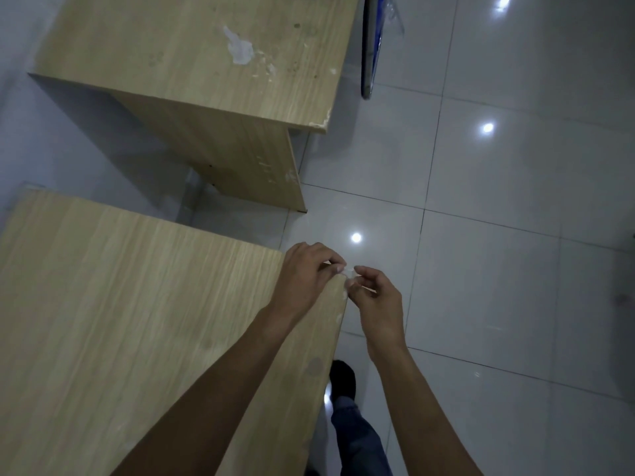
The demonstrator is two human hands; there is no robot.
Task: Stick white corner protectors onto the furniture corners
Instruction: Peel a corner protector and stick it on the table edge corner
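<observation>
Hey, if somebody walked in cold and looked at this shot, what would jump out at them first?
Probably both hands meeting at the near desk's corner: the left hand and right hand pinch a small pale corner protector there. Next, the far desk at upper left, with a white smear on top and a chipped corner, and bright light spots on the glossy floor tiles.

Both counters (120, 304) are pale wood-grain laminate, matt, the far one (192, 56) chipped and smeared; the floor (498, 235) is glossy tile.
</observation>
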